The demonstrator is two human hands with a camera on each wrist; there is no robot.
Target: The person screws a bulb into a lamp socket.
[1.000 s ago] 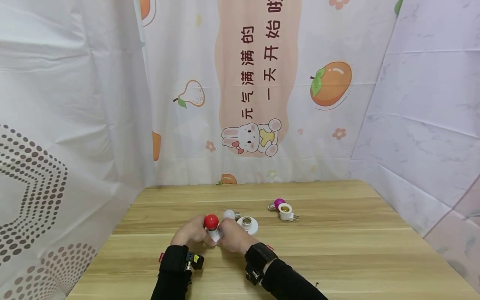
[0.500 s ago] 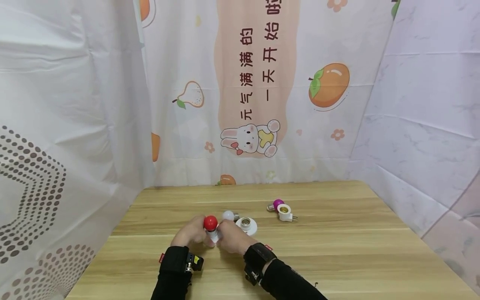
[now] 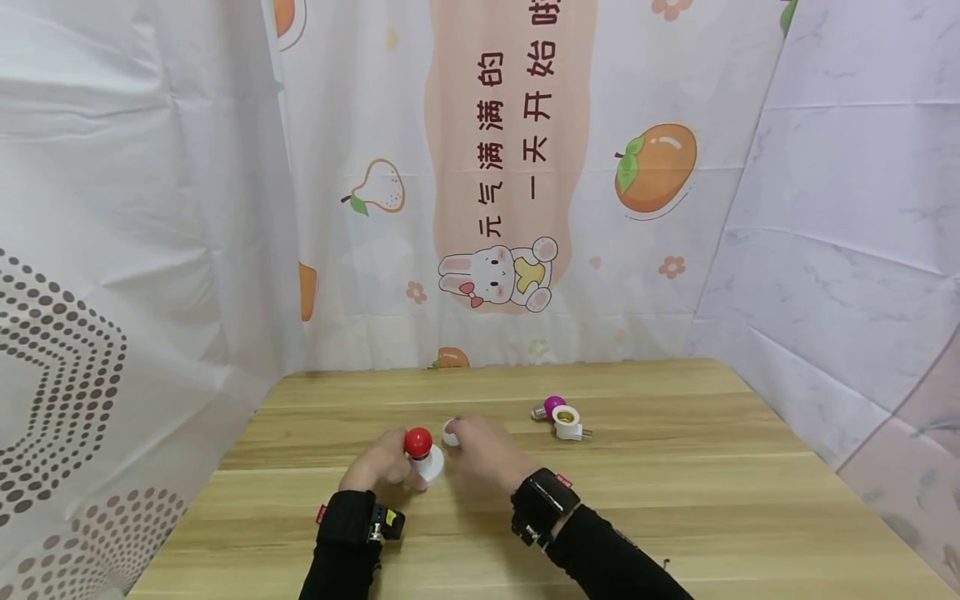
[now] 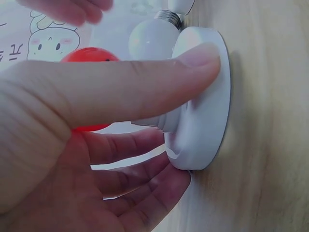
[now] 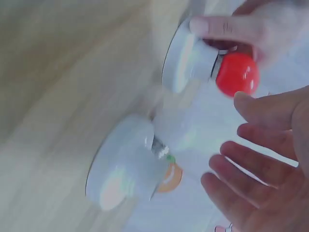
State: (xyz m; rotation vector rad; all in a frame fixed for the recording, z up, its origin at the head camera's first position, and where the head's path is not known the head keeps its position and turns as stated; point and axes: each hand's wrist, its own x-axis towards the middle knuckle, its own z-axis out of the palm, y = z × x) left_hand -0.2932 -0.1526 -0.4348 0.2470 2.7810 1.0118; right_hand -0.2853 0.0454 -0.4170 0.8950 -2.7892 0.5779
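My left hand (image 3: 384, 462) grips a round white lamp holder (image 3: 430, 464) by its base, thumb on one side and fingers on the other. A red bulb (image 3: 417, 442) sits upright in that holder. My right hand (image 3: 491, 454) is off to the right with nothing in it, its fingers loosely spread in the right wrist view. Below those fingers lies a white bulb (image 3: 450, 433) with a metal screw base (image 4: 169, 19). A second round white lamp holder (image 5: 125, 164) stands on the table; in the head view my right hand hides it.
Farther back to the right, a purple bulb (image 3: 553, 406) lies beside a white plug-in lamp socket (image 3: 567, 423) with metal prongs. The wooden table (image 3: 675, 500) ends at a printed curtain (image 3: 360, 275) behind, with sheets hanging at both sides.
My right hand has let go of the lamp holder with the red bulb and moved right, over the second lamp holder. The left hand stays in place, still gripping its lamp holder.
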